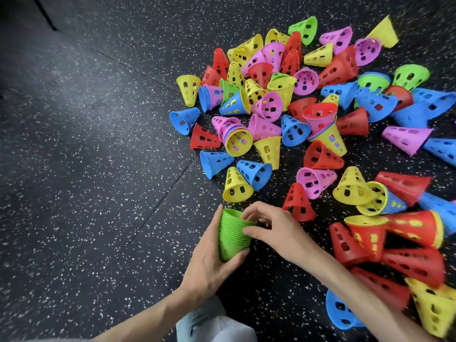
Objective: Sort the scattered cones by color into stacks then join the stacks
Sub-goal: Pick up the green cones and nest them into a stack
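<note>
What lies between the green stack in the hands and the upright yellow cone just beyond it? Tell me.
In the head view, only a short strip of bare speckled floor separates the green stack from the yellow cone; no other cone sits there.

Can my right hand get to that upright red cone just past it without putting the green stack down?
Probably yes. The right hand only pinches the rim of the green cone stack, which the left hand grips. The upright red cone stands just beyond its knuckles, with nothing between.
</note>
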